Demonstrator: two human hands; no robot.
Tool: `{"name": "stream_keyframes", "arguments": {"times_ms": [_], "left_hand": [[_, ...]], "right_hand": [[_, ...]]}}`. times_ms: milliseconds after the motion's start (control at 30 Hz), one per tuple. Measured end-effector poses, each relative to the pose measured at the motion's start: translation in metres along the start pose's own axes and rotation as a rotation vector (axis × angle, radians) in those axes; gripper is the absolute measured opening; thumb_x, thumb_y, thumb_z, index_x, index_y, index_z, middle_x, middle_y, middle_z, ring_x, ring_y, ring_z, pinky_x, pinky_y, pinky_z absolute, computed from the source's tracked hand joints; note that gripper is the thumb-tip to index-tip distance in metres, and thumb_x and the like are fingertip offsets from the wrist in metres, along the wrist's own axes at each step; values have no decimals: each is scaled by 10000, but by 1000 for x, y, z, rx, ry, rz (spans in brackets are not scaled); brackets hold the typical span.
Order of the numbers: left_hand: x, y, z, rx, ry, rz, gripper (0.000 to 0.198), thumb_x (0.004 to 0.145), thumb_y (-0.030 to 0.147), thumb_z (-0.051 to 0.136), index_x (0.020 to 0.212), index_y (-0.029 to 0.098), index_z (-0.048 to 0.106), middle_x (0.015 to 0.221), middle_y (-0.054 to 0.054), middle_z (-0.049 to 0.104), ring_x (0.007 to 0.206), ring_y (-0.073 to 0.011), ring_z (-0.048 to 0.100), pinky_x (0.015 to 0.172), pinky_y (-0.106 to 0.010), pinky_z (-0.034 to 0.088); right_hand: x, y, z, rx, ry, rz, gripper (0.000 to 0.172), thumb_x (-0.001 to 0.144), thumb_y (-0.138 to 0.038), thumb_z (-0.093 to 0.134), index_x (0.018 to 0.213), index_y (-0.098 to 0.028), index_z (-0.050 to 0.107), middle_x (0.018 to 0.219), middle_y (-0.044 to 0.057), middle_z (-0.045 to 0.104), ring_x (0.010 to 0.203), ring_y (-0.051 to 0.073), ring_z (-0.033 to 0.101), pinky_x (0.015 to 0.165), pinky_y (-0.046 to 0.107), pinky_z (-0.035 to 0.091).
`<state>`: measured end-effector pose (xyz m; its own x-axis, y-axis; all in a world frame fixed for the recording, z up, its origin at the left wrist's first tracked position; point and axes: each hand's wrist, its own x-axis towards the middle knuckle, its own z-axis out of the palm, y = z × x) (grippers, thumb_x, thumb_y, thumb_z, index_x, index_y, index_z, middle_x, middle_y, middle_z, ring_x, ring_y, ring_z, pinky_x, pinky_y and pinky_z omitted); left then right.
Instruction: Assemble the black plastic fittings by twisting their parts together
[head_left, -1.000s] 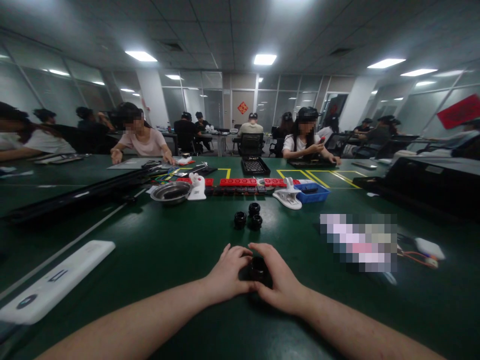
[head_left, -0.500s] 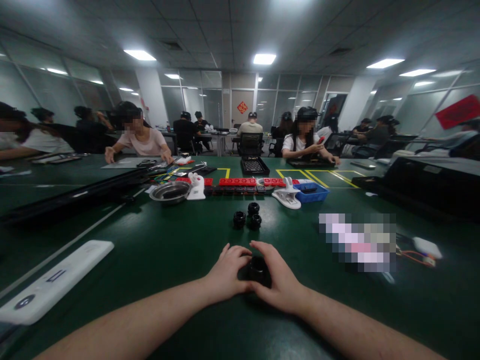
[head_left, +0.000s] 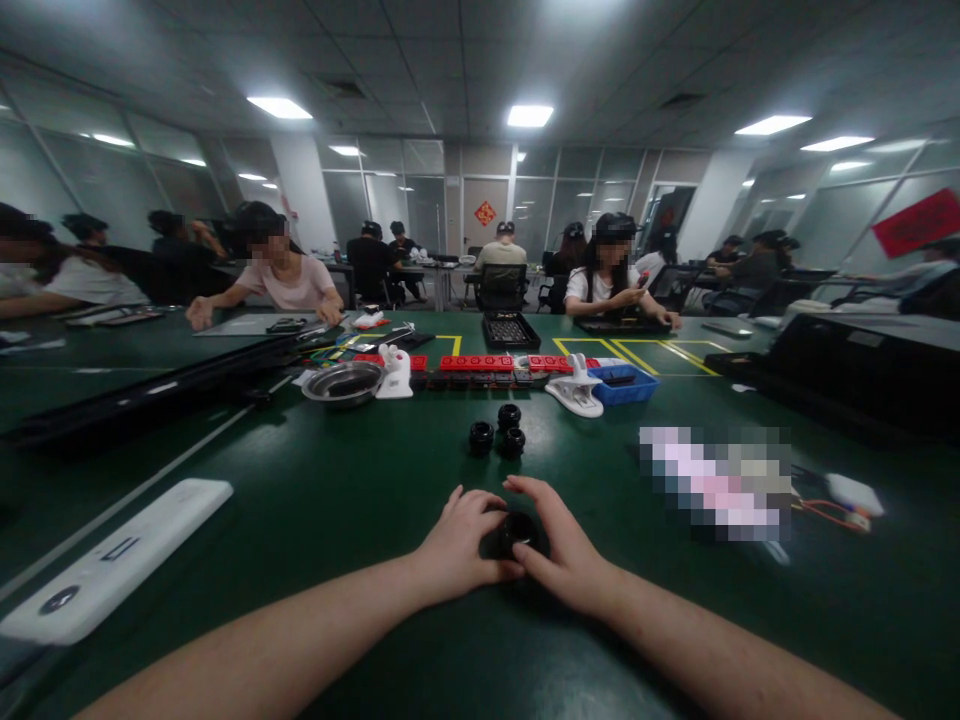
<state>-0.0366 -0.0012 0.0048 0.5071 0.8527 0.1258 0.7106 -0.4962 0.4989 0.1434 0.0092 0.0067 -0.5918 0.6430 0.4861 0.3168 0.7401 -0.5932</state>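
Note:
A black round fitting (head_left: 517,530) with a hollow top stands on the green table, close in front of me. My left hand (head_left: 466,540) curves round its left side, fingertips at the far edge and thumb at the near edge. From the right, my right hand (head_left: 566,550) wraps it, the thumb lying on the rim and the index finger arched behind. Its lower part is hidden by my hands. Just beyond are three more black ridged fittings, one at left (head_left: 481,437), one at the back (head_left: 509,417) and one at right (head_left: 514,442).
Farther off lie a red power strip (head_left: 476,363), a steel bowl (head_left: 343,383), white clip stands (head_left: 577,390) and a blue tray (head_left: 621,384). A long white device (head_left: 120,560) lies at left; a black case (head_left: 862,370) sits at right. Co-workers sit opposite.
My right thumb has moved up from the near side of the fitting onto its rim. The left hand keeps its place around it. The view has shifted slightly.

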Motion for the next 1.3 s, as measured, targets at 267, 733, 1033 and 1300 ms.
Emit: {"name": "stream_keyframes", "arguments": {"times_ms": [267,733,1033,1300], "left_hand": [[-1,-4,1,14,28,16,514,639,557,595,1022,216,568,1125,-70,485,1087,-267,400,994,-486,183],[0,-7,5,6,40,27,524,632,557,603,1027,216,565,1134,-75,485,1084,-278,399,983,-473,208],[0,-7,6,-4,23,23,480,636,449,637,1055,234,547,1134,-62,484,1097,-269,389,989,-483,187],[0,-5,4,-35,35,17,432,622,329,642,1029,218,553,1110,-45,499,1070,-248,414,1002,-465,176]], "right_hand": [[97,12,-7,-571,19,97,323,764,-281,517,1051,-136,485,1058,116,531,1027,246,438,898,410,344],[123,32,-7,-588,-124,37,457,738,-411,561,1119,-174,473,1030,98,590,1007,253,484,946,489,216],[27,-29,-12,-290,-163,-4,502,688,-450,590,1082,-167,462,973,91,544,847,224,512,737,350,418],[9,-15,4,-32,-115,-89,492,677,-103,467,1150,-186,361,1075,91,484,984,214,472,857,373,396]]}}
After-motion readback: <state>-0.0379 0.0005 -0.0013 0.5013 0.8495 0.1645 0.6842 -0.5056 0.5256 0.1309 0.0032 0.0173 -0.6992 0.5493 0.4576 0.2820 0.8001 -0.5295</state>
